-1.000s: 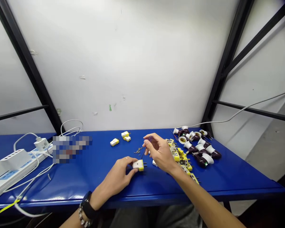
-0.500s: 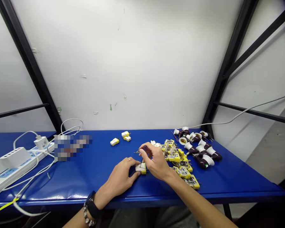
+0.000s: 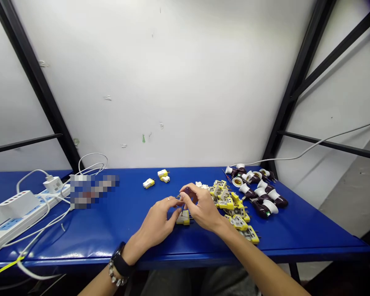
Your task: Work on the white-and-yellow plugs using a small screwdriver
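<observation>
Closer together than half a second before: left hand (image 3: 160, 220) with fingers pressed together and curled over the end of a yellow-and-white two-pin plug (image 3: 183, 218), which lies flat on the blue table (image 3: 86, 246) near the middle of its front edge, pins pointing right. Right hand (image 3: 202, 207) just beside it, thumb and fingertips pinching a purple-handled screwdriver (image 3: 187, 190), shaft slanting down to the plug's top face. Tiny brass screws (image 3: 178, 197) just behind the hands, partly hidden by the fingers. Heap of yellow plug parts (image 3: 231, 207) touching distance from the right hand; dark brown lamp holders with white collars (image 3: 260, 201) towards the table's back right corner. Small yellow-and-white plug pieces (image 3: 148, 183) near the back edge. White power strip (image 3: 15, 209) and tangled white cables (image 3: 46, 224) along the left end. Black watch (image 3: 120, 265) on the left wrist.
</observation>
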Available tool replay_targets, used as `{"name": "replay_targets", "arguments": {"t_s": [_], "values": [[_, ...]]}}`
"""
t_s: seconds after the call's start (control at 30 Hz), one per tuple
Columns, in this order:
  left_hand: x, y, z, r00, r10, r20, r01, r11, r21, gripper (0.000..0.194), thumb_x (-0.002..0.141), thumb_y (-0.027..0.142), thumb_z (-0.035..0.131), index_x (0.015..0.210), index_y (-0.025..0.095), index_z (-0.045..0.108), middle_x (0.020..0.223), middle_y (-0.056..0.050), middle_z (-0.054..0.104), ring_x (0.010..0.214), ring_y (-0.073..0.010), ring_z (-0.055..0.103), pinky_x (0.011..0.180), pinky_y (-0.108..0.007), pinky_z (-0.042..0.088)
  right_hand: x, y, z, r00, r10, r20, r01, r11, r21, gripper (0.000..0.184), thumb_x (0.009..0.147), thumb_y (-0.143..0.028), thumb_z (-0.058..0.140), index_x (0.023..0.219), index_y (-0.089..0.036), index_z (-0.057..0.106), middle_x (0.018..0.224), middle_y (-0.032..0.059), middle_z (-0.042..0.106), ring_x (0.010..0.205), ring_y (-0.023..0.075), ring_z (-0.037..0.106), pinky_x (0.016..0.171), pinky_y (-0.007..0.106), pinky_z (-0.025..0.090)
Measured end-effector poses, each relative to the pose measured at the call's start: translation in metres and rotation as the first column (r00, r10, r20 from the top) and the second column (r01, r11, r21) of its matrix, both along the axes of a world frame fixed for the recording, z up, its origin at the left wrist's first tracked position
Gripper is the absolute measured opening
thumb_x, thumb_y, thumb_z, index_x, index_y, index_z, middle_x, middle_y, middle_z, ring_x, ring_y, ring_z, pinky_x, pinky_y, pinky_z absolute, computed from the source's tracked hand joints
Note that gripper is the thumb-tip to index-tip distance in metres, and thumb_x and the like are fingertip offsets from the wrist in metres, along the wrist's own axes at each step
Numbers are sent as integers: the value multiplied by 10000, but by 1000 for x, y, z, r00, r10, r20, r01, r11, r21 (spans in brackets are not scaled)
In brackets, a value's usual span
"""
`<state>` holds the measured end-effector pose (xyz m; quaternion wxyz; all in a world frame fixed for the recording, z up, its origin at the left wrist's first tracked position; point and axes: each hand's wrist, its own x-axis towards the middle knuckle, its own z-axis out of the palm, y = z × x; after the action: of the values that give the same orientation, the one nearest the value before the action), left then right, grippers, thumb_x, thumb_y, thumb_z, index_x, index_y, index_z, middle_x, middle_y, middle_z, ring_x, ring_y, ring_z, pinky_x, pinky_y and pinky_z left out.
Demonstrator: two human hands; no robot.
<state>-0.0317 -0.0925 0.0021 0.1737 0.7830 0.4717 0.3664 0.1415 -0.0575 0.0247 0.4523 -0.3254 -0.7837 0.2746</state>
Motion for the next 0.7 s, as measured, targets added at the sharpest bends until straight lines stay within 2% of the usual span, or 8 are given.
{"name": "replay_targets", "arguments": {"t_s": [0.27,0.5,0.7], "values": [[5,3,4,994,-60,91,64,997,-48,228,971,252,514,964,194,734,939,-41,762,866,-209,689,794,-271,492,-1,1,1,1000,14,2,-14,1000,1,135,973,-277,529,901,-201,613,727,6,670,617,142,626,598,246,493],[6,6,3,991,-85,106,99,986,-134,291,976,287,484,886,161,731,813,-32,745,751,-189,655,693,-244,470,1,0,0,1000,14,4,-14,1000,-21,147,980,-281,522,911,-195,618,747,9,676,626,138,626,615,245,503],[5,5,3,986,-106,128,126,979,-160,290,976,298,475,898,160,718,820,-34,746,744,-187,662,681,-243,489,1,0,-1,1000,2,-2,-2,999,-32,141,980,-281,522,926,-201,625,755,17,685,623,145,629,614,251,508]]}}
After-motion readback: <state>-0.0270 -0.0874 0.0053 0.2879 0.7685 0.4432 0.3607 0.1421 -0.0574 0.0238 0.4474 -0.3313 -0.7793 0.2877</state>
